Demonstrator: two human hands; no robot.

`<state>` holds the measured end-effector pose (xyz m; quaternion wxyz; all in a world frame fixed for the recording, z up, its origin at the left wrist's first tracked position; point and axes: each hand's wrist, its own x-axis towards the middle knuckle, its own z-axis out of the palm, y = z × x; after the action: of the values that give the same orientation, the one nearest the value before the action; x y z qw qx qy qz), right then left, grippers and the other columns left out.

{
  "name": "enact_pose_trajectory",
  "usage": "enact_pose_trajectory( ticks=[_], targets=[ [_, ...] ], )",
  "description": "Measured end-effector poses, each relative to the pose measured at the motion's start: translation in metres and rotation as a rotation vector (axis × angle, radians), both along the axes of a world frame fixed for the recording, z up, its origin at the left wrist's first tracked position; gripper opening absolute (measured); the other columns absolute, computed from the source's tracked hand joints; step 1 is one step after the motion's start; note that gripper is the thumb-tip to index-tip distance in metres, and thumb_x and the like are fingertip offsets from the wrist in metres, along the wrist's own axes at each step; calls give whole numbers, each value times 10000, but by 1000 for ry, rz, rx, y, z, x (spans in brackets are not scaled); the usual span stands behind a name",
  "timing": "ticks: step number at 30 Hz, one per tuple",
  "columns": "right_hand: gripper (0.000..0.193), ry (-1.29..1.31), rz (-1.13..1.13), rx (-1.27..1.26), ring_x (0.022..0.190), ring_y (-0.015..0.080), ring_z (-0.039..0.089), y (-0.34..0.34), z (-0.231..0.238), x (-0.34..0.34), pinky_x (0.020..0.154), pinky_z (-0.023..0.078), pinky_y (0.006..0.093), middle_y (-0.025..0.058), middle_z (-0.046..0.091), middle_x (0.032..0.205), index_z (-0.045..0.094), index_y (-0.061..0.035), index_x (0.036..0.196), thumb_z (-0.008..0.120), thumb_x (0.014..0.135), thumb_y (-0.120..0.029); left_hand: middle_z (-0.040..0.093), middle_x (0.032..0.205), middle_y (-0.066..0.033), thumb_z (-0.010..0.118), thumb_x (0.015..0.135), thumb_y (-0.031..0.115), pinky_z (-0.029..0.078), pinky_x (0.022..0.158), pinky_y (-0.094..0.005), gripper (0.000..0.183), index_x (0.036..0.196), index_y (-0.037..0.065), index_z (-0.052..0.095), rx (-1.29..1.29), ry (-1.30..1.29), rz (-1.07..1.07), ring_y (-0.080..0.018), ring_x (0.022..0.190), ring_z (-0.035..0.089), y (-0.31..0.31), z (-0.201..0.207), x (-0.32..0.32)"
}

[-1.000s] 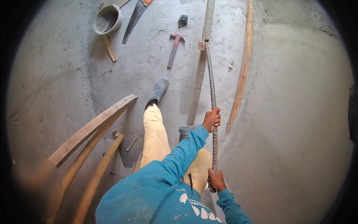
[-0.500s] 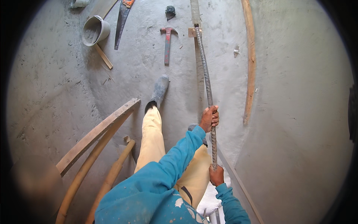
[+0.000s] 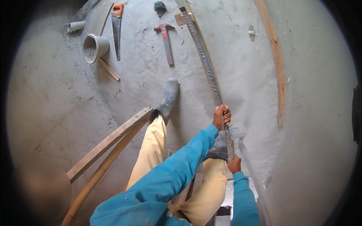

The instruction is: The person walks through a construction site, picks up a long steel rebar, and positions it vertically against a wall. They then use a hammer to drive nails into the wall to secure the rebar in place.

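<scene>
My left hand [image 3: 221,116] is closed around a long ribbed steel bar [image 3: 205,62] at about its middle. Nearer my body, my right hand [image 3: 233,164] grips the same bar by its near end. The bar slants away toward the far floor, its dark tip beside a small wooden block [image 3: 180,19]. A narrow wooden strip [image 3: 194,20] runs along the floor behind the bar, mostly covered by it. To the left lies a claw hammer [image 3: 166,44] with a worn red and grey surface.
A handsaw [image 3: 116,35] with an orange handle and a whitish bucket [image 3: 97,48] are at far left. A dark bundle [image 3: 160,7] lies beyond the hammer. Wooden poles [image 3: 109,145] rise by my left leg; a long timber [image 3: 276,56] lies on the right.
Both hands have shifted slightly right with the bar, which now leans more to the left at its far end. My right boot has come forward into fuller view, and the whole view has turned.
</scene>
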<state>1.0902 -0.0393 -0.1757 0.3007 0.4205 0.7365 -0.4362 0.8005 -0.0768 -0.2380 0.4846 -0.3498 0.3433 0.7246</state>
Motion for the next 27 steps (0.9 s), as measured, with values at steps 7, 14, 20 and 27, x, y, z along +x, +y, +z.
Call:
enact_pose_trajectory(
  ticks=[7,14,20,27],
  targets=[
    [221,98,-61,-41,786,453,628,15,-86,17,649,499,456,289,625,782,638,34,937,659,777,-118,381,498,-52,522,866,353,336,395,-332,381,607,99,402,-242,319,-16,-155,417,390,18,-69,25],
    [225,131,-43,-28,793,463,613,36,-122,16,673,500,460,282,633,812,626,24,945,673,764,-101,431,475,-49,648,876,425,365,349,-332,500,616,60,427,-805,482,-98,-166,376,455,51,-73,28],
    [268,158,-97,-71,833,435,632,41,-155,7,700,514,451,275,646,857,651,-3,1018,667,772,-110,473,454,-79,656,870,372,387,327,-339,459,685,-5,471,-790,548,-133,-193,342,491,48,-112,30],
    [240,70,-62,43,838,416,641,71,-144,4,719,516,450,264,648,830,661,-6,979,676,772,-126,549,555,-146,592,882,354,495,468,-368,447,759,-67,508,-913,501,-305,-265,500,604,64,-133,34]
  ],
)
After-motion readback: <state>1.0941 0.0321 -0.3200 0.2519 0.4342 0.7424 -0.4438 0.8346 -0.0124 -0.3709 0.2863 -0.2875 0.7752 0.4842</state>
